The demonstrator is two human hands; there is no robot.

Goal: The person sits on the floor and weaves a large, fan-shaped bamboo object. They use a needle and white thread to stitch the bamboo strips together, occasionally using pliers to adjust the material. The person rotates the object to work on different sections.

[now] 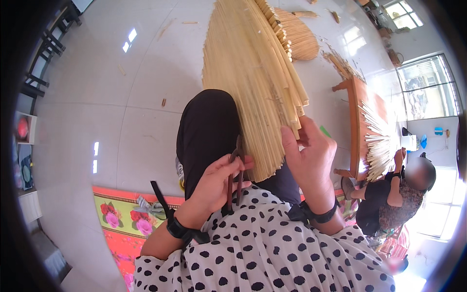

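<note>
A long panel of pale yellow stalks (243, 68), laid side by side, rests across my lap and reaches away over the floor. At its near right edge, the thumb and fingers of my right hand (314, 155) are closed on the stalk ends. Thicker loose-looking stalks overlap along that side. My left hand (211, 182) grips a pair of pliers (230, 190) with dark jaws and reddish-brown handles. The jaws point up beside the panel's near left edge, and some left fingertips touch or sit beside that edge. Whether the jaws hold anything cannot be made out.
Beyond the panel, a rounded bundle of thin brown stalks (301, 39) lies on the tiled floor near scattered scraps (340, 65). To the right, a wooden table (357, 121) bears fanned pale stalks (379, 141), with another person (399, 194) seated there. A flowered cloth (116, 219) lies at lower left.
</note>
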